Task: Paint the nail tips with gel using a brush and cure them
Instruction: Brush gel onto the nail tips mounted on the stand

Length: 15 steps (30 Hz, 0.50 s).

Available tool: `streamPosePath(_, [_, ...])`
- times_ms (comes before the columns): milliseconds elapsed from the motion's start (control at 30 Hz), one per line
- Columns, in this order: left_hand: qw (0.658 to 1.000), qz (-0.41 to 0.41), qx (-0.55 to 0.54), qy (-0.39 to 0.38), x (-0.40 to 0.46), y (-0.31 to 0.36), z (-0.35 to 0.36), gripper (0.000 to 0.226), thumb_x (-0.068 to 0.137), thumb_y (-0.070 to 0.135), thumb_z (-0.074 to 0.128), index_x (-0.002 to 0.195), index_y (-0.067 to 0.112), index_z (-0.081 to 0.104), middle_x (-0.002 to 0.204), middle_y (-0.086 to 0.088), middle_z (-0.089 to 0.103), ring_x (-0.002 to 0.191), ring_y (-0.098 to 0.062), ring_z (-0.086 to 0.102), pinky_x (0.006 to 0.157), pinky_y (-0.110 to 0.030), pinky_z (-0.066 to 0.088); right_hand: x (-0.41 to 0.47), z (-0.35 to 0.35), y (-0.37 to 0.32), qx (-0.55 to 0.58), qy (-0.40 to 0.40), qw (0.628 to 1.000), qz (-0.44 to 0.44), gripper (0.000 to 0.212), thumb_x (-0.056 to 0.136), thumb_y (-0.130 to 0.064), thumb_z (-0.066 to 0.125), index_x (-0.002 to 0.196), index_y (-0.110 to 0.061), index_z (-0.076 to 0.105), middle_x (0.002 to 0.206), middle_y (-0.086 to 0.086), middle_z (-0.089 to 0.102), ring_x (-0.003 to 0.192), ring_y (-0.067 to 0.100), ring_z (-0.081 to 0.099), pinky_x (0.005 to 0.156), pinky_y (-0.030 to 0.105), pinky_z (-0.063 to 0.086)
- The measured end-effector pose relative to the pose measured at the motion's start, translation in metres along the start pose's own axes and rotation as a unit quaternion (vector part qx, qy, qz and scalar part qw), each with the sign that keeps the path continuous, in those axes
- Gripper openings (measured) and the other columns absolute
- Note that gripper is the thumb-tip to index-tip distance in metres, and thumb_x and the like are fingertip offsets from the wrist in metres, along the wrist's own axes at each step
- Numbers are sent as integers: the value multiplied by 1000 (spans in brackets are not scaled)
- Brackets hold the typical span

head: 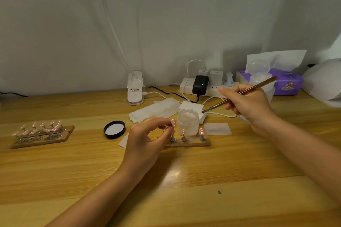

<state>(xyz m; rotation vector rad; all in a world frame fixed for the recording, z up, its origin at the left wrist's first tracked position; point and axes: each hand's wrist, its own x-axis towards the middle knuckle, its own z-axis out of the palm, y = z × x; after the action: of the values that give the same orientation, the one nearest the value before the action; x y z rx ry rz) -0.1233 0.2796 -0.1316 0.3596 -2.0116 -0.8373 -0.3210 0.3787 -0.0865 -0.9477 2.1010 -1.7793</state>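
Beside the jar [188, 122] — left hand [147, 140] pinches a nail tip [173, 122], right hand [247, 105] grips brush [239, 94].

Premises: a home nail-craft desk, not a commercial salon. Evidence: a wooden desk [73, 162] set against a plain grey wall [184, 24]; a clip-on desk lamp [135, 88] at the back edge; a white power strip [186, 85] loaded with several chargers and trailing cables; a purple tissue box [289, 84]; 3 wooden holder strips, 2 at left [42, 134] carrying pink nail tips; an open jar [188, 122] and its black lid [114, 129].
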Motion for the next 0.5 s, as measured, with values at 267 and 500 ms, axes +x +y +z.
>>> streamPosePath(267, [1000,3,-3,-14,0,0,0,28,76,5,67,92,28,64,85,13,66,83,-4,62,74,-16,50,-49,26,-3,108,-51,987,-103,32,82,-50,40,83,-26,61,72,-10,70,57,-2,59,50,8,44])
streamPosePath(500, [1000,-3,5,-16,-1,0,1,28,77,2,67,93,24,66,86,11,66,84,-5,61,75,-23,50,-76,42,20,-21,-22,947,-320,31,89,-41,43,72,-23,62,73,-18,59,76,1,55,70,16,41])
